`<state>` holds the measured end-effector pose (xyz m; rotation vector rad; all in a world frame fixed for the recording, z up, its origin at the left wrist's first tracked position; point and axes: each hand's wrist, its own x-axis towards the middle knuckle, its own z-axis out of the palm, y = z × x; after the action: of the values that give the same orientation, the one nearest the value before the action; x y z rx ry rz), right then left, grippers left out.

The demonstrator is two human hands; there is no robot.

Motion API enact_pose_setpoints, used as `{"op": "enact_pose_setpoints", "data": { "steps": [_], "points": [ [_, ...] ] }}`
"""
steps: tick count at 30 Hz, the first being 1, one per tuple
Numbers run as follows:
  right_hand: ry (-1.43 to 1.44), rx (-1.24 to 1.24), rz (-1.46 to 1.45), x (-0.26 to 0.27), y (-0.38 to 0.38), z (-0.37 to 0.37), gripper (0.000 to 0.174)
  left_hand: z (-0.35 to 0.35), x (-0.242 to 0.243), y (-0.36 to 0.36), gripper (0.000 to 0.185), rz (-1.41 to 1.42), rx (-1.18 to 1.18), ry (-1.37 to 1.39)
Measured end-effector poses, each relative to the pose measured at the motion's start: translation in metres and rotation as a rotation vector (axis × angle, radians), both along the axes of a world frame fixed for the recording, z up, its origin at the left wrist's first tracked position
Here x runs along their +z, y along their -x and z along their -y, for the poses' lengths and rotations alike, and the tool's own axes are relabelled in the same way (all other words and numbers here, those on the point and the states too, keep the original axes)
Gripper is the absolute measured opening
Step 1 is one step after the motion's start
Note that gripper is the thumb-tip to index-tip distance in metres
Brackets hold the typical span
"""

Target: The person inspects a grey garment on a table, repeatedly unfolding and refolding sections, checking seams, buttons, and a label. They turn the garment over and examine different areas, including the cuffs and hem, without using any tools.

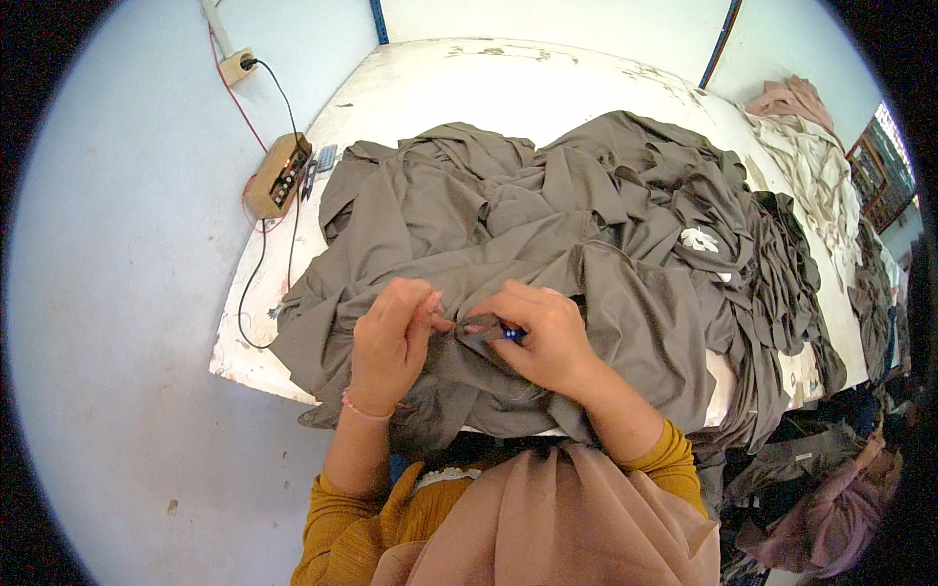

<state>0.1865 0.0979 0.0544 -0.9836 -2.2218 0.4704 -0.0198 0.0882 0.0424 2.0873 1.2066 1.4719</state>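
A large heap of grey-brown garments (454,212) lies across the white table in front of me. My right hand (546,333) pinches a fold of this fabric near the front of the heap, and a small blue object (513,333), its kind unclear, shows inside that hand. Just left of it, my left hand (396,337) is raised over the cloth with thumb and fingertips close together. Whether a thread or bit of cloth is between those fingertips is too small to tell. White tags or strips (700,239) lie on the garments to the right.
The white table (249,315) meets a wall on the left. A wooden box with wires and knobs (275,179) hangs at its left edge, by a calculator (327,158). Pale cloth (806,168) is piled at right. Another person (843,505) is at lower right, among dark garments.
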Motion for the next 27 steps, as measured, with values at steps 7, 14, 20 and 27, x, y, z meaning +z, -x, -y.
{"op": "enact_pose_setpoints", "data": {
  "steps": [7,14,20,27],
  "points": [
    [0.164,0.030,-0.274,-0.020,0.004,-0.011,0.030,-0.001,-0.009,-0.014,0.022,0.489,-0.172,0.239],
    [0.208,0.011,-0.471,-0.018,0.000,-0.014,0.012,0.010,-0.012,-0.016,0.058,0.440,-0.248,0.440],
    [0.159,0.048,-0.457,-0.009,-0.011,-0.009,0.016,0.013,-0.011,-0.017,0.059,0.416,-0.212,0.394],
    [0.115,0.067,-0.434,-0.011,-0.008,-0.007,0.021,0.012,-0.013,-0.019,0.056,0.263,-0.141,0.262]
  ]
}}
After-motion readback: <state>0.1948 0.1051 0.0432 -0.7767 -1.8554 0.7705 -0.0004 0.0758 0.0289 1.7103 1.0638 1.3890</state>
